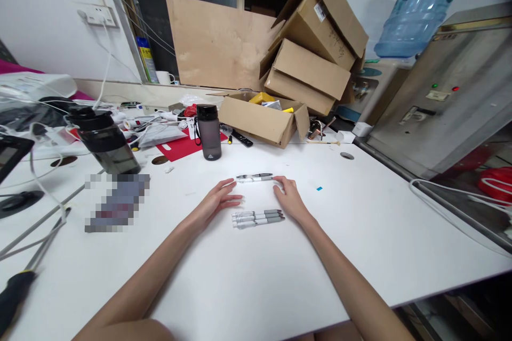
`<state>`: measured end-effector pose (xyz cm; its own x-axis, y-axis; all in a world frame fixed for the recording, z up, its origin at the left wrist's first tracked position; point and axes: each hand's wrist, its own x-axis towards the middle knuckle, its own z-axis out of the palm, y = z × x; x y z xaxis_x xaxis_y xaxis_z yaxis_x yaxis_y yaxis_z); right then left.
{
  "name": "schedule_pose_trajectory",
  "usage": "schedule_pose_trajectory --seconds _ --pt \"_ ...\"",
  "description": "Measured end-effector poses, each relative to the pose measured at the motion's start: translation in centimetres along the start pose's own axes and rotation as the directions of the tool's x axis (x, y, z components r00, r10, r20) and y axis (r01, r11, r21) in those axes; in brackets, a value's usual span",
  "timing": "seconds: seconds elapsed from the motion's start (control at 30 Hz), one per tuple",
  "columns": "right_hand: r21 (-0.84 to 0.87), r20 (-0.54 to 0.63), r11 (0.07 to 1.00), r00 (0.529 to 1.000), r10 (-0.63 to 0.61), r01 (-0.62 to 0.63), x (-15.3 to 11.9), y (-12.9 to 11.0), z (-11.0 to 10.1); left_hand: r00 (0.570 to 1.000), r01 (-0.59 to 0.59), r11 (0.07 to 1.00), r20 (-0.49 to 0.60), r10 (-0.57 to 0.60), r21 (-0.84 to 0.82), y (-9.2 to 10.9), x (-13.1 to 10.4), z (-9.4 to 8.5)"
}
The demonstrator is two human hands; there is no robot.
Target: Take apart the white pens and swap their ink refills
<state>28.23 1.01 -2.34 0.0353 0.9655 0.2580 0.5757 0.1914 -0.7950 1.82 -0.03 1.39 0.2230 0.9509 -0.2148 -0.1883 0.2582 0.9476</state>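
Two pens lie side by side, one white and grey pen (256, 180) and a darker pen (253, 176) just behind it. At their left end is my left hand (218, 201), fingers spread, with a fingertip at or very near the pen ends. My right hand (290, 197) rests by their right end, index finger against or close to the tips and thumb apart below. Neither hand is wrapped round a pen. Closer to me, between my forearms, several white and grey pens (258, 218) lie in a near-parallel row on the white table (248, 272).
Behind the pens stand a dark water bottle (209, 136) and an open cardboard box (256, 120). Another bottle (106, 141) and a pixelated area are at left, with a screwdriver (20, 287) at the near left edge. A blue scrap (319, 188) lies right.
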Motion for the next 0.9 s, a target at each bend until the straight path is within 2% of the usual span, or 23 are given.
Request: schedule_pose_trajectory --seconds 0.4,0.67,0.9 --pt "0.000 0.006 1.000 1.000 0.004 -0.004 -0.07 -0.36 -0.16 0.999 -0.052 0.998 -0.003 0.052 0.042 -0.37 -0.04 0.28" --pt "0.007 0.009 1.000 1.000 -0.016 0.016 -0.08 -0.37 -0.05 0.999 -0.040 0.999 -0.023 0.041 0.026 -0.50 0.18 0.29" --pt "0.018 -0.010 1.000 1.000 0.007 -0.007 0.06 -0.62 -0.12 0.998 -0.060 0.998 0.004 0.060 0.027 -0.77 0.27 0.49"
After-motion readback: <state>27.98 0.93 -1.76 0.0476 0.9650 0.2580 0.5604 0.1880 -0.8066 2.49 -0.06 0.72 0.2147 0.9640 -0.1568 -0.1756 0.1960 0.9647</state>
